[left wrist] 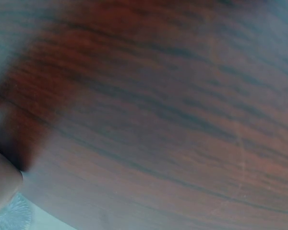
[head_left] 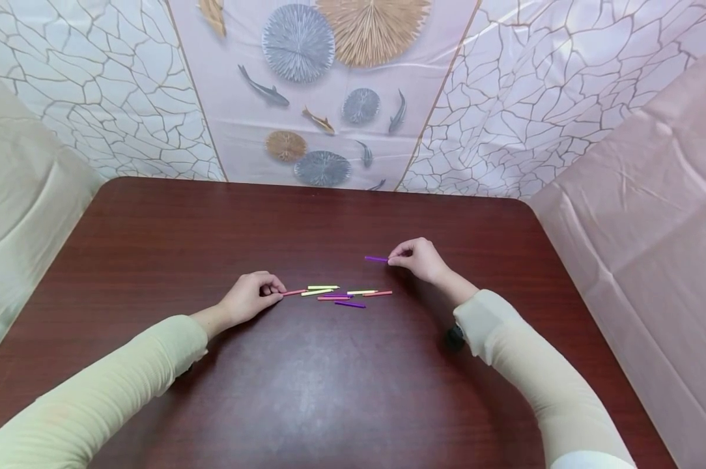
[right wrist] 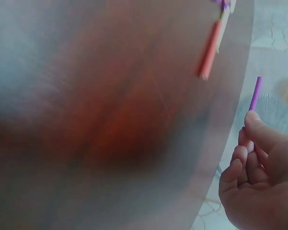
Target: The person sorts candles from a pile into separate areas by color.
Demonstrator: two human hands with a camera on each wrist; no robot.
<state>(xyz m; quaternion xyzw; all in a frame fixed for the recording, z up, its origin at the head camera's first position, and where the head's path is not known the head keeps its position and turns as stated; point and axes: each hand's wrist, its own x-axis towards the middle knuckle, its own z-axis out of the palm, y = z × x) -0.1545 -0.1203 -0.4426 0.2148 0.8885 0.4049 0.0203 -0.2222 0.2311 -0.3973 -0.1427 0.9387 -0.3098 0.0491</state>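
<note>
A thin, straight purple stick [head_left: 350, 304] lies nearest the person on a dark reddish-brown wood-grain table [head_left: 329, 391]; its long axis runs left to right, the right end angled slightly toward the person. Left of and a little beyond this stick, the left hand [head_left: 250, 296] pinches the left end of a thin red stick [head_left: 296, 292] between thumb and fingertip. That red stick points right, its free end tipped slightly away from the person; whether it touches its neighbours I cannot tell. Beyond the nearest purple stick and to its right, the right hand [head_left: 420, 257] pinches a second thin purple stick [head_left: 376, 258] by its right end, thumb against finger, the free end pointing left and slightly away from the person.

Just beyond the nearest purple stick lie a third purple stick [head_left: 338, 296] and a second red stick [head_left: 333, 299], roughly parallel, side to side. Farther beyond and left are two pale yellow sticks [head_left: 324, 287], the closer one slanting away at its right end. Beyond and right, a third yellow stick [head_left: 360, 292] meets a third red stick [head_left: 381, 294], both lying lengthwise left to right.
</note>
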